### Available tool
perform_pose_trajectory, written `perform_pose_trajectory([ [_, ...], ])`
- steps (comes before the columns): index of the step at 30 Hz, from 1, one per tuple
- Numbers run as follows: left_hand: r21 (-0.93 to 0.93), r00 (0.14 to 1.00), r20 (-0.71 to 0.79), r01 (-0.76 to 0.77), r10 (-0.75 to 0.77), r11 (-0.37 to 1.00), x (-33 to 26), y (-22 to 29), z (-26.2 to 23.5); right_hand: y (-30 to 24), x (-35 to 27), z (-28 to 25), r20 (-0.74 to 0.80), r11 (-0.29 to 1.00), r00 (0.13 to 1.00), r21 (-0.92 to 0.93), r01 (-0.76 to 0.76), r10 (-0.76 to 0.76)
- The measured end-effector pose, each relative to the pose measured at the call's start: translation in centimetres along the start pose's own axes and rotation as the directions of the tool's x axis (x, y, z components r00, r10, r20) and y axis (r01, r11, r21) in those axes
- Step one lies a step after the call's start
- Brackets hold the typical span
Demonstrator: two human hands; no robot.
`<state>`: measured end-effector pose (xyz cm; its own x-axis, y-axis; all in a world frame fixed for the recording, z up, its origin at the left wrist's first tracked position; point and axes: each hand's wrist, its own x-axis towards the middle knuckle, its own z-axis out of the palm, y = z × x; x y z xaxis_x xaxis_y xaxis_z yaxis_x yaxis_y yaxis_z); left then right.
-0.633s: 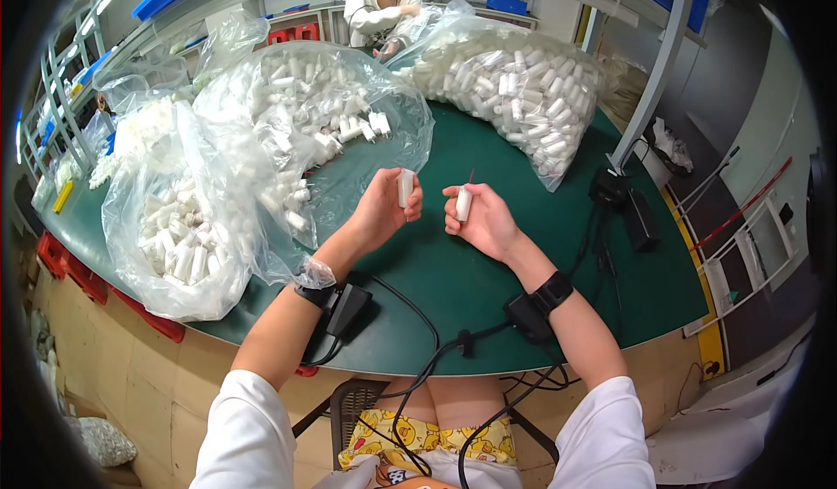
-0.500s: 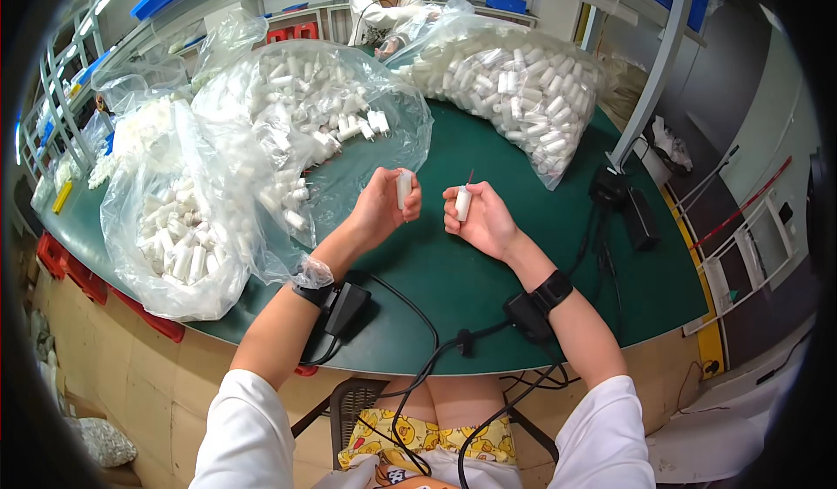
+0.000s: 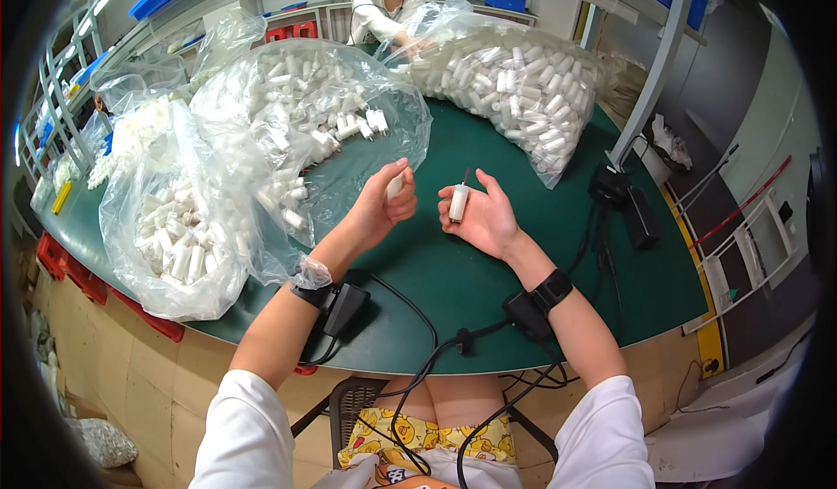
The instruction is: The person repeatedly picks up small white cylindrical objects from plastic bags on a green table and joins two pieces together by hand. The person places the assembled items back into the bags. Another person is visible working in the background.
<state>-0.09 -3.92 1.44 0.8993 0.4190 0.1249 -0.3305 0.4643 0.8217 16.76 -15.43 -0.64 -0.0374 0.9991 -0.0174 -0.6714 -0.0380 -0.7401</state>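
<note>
My left hand (image 3: pixel 380 203) is closed round a small white plastic cylinder (image 3: pixel 395 186), most of which the fingers hide. Across from it, my right hand (image 3: pixel 485 216) carries another white cylinder (image 3: pixel 459 203) on its curled fingers, the thumb lifted off to the side. A thin dark reddish wire stands out of that cylinder's top, and its lower end looks dark. Both hands are above the green tabletop (image 3: pixel 418 288), a short gap apart. Left of my left hand lies an open see-through bag (image 3: pixel 397 153) with many such white cylinders spilling toward its mouth.
A second bag of cylinders (image 3: pixel 179 293) rests at the left edge, and a full bag (image 3: pixel 549 105) at the far right. Black cables (image 3: pixel 433 323) trail from the wrist straps. A black power adapter (image 3: pixel 641 219) sits right. A co-worker (image 3: pixel 384 10) reaches toward the far bag.
My right thumb and fingers have loosened, leaving the cylinder more exposed. My left hand has turned and risen slightly, covering more of its cylinder. The co-worker's arm has moved to the far bag.
</note>
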Motion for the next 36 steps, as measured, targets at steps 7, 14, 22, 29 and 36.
perform_pose_trajectory([
  [7, 0.099, 0.996, -0.084, 0.047, -0.039, 0.994, 0.4, -0.2, -0.5, 0.5, 0.4, -1.1, 0.054, 0.995, 0.998, -0.103, -0.009, 0.014],
  [14, 0.16, 0.998, -0.052, 0.03, -0.021, 0.987, 0.2, -0.1, -0.3, 0.7, 0.5, -0.9, 0.029, 0.964, 0.997, -0.253, 0.08, -0.075],
  [22, 0.004, 0.997, 0.009, 0.081, -0.081, 0.997, 0.1, 0.0, -0.5, 0.2, 0.4, -0.8, 0.041, 0.988, 0.997, -0.137, 0.066, -0.061],
  [29, 0.029, 0.986, 0.012, 0.163, -0.164, 0.986, 0.0, -0.4, 0.6, 0.0, -0.4, 0.9, -0.024, 0.796, 0.982, -0.589, 0.138, -0.188],
  [36, 0.111, 0.973, 0.151, 0.157, -0.173, 0.981, 0.4, -1.4, 0.5, 0.5, 0.3, 3.3, 0.08, 0.314, 0.892, -0.919, 0.239, -0.445],
])
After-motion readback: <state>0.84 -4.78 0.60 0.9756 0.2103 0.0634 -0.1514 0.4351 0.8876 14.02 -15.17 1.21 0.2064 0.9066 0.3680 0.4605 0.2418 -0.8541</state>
